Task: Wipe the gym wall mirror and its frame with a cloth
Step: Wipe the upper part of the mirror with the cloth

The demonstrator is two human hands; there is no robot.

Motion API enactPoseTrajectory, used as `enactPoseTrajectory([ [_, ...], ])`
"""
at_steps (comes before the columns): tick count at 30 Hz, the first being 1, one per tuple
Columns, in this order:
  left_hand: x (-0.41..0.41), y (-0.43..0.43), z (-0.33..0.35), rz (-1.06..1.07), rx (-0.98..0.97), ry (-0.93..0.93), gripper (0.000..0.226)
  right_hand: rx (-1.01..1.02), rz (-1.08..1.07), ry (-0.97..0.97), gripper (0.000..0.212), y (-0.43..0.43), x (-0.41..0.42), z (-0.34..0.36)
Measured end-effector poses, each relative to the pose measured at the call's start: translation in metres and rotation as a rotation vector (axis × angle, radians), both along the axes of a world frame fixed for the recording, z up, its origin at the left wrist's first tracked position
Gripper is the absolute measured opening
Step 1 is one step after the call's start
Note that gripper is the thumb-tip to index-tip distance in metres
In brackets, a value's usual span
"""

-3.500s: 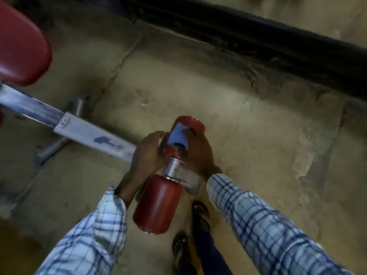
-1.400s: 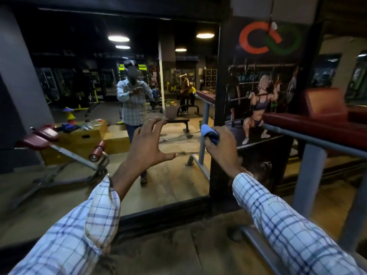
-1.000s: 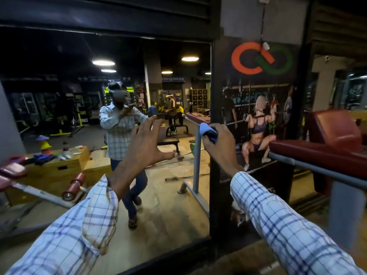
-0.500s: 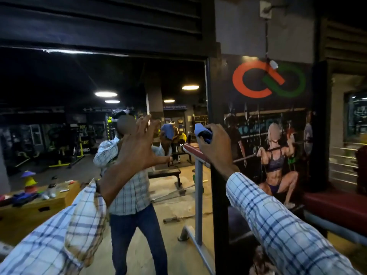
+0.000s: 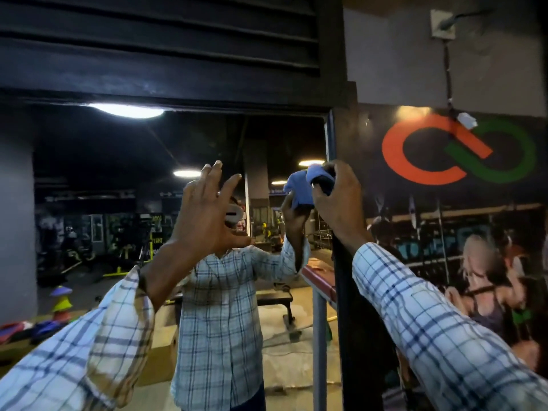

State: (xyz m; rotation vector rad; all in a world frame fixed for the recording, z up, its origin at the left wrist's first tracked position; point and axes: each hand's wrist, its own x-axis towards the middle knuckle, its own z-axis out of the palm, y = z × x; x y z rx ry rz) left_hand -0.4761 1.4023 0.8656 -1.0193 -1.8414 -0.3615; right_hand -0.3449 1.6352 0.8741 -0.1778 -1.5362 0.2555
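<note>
Both hands sit higher and closer to the mirror's top right corner than half a second ago; view has tilted up, floor and lower frame rail gone from shot.

Right hand (image 5: 338, 203) grips the bunched blue cloth (image 5: 317, 172), fingers curled round it, holding it against the black vertical frame strip (image 5: 355, 336) right where the strip meets the glass. Cloth's reflection shows just left of it.

Left hand (image 5: 207, 209) is up in front of the large wall mirror (image 5: 89, 188), left of the right hand, fingers spread, holding nothing. Cannot tell if it touches the glass.

Around:
- Above both hands: black louvred panel (image 5: 160, 40), its lower lip forming the mirror's top edge.
- Right of the right hand: dark printed wall mural (image 5: 444, 232) with an orange-and-green loop logo (image 5: 456, 149). Higher up, a grey wall box (image 5: 442, 25) with a cable running down to the mural.
- Behind the left hand, in the reflection: person in a checked shirt, lit ceiling lamps, gym gear, coloured cones at far left.
- Below the right hand, in the reflection: red padded bench end (image 5: 318, 280) on a grey post (image 5: 319, 336).

Edges: frame strip runs straight down from under the right hand to the picture's bottom edge. Top corner is near, above the cloth. Glass left of the left hand is open; only the forearms cross in front of its lower part.
</note>
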Motion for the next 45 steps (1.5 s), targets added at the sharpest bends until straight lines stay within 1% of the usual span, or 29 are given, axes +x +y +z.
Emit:
enactPoseTrajectory([
  [3, -0.017, 0.000, 0.009, 0.066, -0.014, 0.024, 0.138, 0.015, -0.051, 0.043, 0.028, 0.008, -0.014, 0.027],
  [6, -0.032, -0.005, 0.017, 0.093, -0.021, 0.012, 0.141, 0.029, -0.077, 0.029, 0.027, 0.012, -0.031, 0.046],
  [8, -0.040, -0.007, 0.021, 0.114, -0.040, 0.015, 0.143, -0.004, -0.071, 0.022, 0.029, 0.013, -0.045, 0.050],
  [10, -0.047, -0.009, 0.022, 0.122, -0.042, 0.026, 0.144, -0.032, -0.046, 0.073, 0.030, 0.010, -0.058, 0.047],
  [12, -0.052, -0.008, 0.022, 0.113, -0.034, 0.041, 0.145, -0.017, 0.011, 0.110, 0.028, -0.003, -0.070, 0.038],
  [13, -0.055, -0.007, 0.022, 0.103, -0.027, 0.051, 0.146, 0.012, 0.042, 0.079, 0.028, -0.013, -0.076, 0.032],
  [16, -0.061, -0.006, 0.021, 0.074, -0.011, 0.071, 0.146, 0.192, 0.074, -0.141, 0.031, -0.038, -0.091, 0.005],
  [18, -0.063, -0.006, 0.020, 0.073, -0.008, 0.080, 0.146, 0.297, 0.068, -0.193, 0.030, -0.035, -0.093, -0.003],
  [20, -0.065, -0.006, 0.020, 0.069, -0.008, 0.085, 0.147, 0.249, 0.055, -0.143, 0.030, -0.023, -0.084, 0.004],
  [25, -0.067, -0.007, 0.020, 0.049, -0.015, 0.081, 0.145, 0.008, -0.018, 0.177, 0.024, 0.020, -0.066, 0.046],
  [27, -0.069, -0.007, 0.019, 0.052, -0.013, 0.082, 0.145, -0.095, 0.005, 0.277, 0.020, 0.013, -0.070, 0.052],
  [28, -0.069, -0.007, 0.019, 0.058, -0.015, 0.083, 0.146, -0.071, 0.021, 0.293, 0.020, 0.001, -0.076, 0.051],
  [29, -0.070, -0.007, 0.019, 0.060, -0.014, 0.085, 0.146, 0.017, 0.046, 0.258, 0.023, -0.015, -0.082, 0.048],
  [31, -0.072, -0.006, 0.019, 0.046, -0.007, 0.100, 0.146, 0.235, 0.074, 0.060, 0.029, -0.042, -0.094, 0.040],
  [32, -0.074, -0.006, 0.019, 0.038, -0.007, 0.107, 0.146, 0.317, 0.067, -0.022, 0.027, -0.045, -0.097, 0.040],
  [33, -0.076, -0.007, 0.019, 0.034, -0.011, 0.112, 0.146, 0.345, 0.064, -0.059, 0.028, -0.039, -0.097, 0.047],
  [35, -0.079, -0.008, 0.019, 0.031, -0.013, 0.113, 0.145, 0.267, 0.052, -0.006, 0.029, -0.017, -0.088, 0.066],
  [38, -0.081, -0.010, 0.021, 0.041, -0.008, 0.100, 0.147, 0.070, -0.054, 0.208, 0.024, 0.021, -0.071, 0.092],
  [41, -0.083, -0.011, 0.022, 0.053, 0.013, 0.084, 0.151, -0.089, -0.050, 0.346, 0.023, 0.030, -0.075, 0.103],
  [42, -0.084, -0.011, 0.023, 0.057, 0.021, 0.081, 0.153, -0.108, -0.033, 0.359, 0.024, 0.020, -0.080, 0.102],
  [43, -0.084, -0.010, 0.023, 0.061, 0.026, 0.079, 0.154, -0.076, -0.020, 0.335, 0.025, 0.006, -0.088, 0.100],
  [45, -0.086, -0.009, 0.023, 0.071, 0.029, 0.078, 0.155, 0.090, 0.052, 0.182, 0.030, -0.022, -0.103, 0.093],
])
